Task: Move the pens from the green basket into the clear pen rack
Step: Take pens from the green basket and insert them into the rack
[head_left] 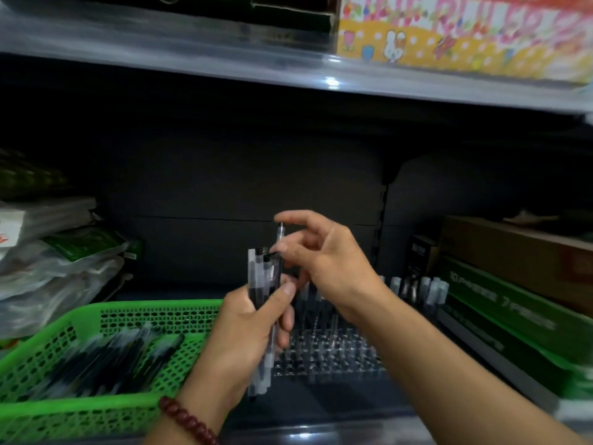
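arms: bare, no sleeves | left wrist: dark red bead bracelet (189,422)

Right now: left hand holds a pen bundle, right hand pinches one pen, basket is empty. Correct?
No. Head view: the basket is not empty, loose pens lie in it. The left hand does hold the bundle, and the right hand pinches one pen.

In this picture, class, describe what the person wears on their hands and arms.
No gloves or rings show on the left hand or the right hand, and no sleeves are in view. The left wrist wears a bracelet of round, dark red beads.
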